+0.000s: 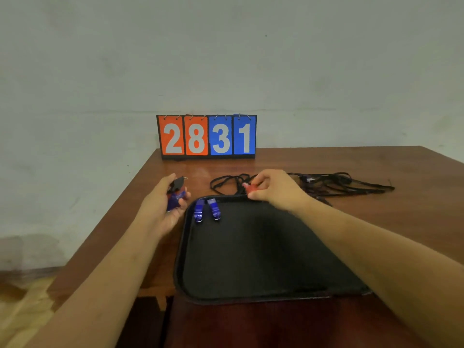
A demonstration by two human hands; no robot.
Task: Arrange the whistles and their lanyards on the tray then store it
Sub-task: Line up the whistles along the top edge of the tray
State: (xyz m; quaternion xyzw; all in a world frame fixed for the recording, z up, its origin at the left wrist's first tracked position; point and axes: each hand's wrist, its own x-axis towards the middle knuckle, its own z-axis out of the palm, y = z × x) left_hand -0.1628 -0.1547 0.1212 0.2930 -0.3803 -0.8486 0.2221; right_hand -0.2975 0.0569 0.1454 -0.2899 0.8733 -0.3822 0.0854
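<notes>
Two blue plastic whistles (207, 209) lie on the black tray (263, 295); left hand (165, 207) grips a third blue whistle (175, 198), right hand (273, 189) pinches a red whistle (251, 188). Next, likely set both beside them.

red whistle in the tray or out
Out: the right hand pinches the red whistle at the far rim of the tray; two blue whistles lie inside.

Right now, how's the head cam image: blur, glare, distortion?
Head view: dim, even light, no harsh glare; soft, the red whistle in the right hand and blue whistle in the left hand smeared; scoreboard digits legible; black tray nearly featureless; wide lens stretches frame edges.
</notes>
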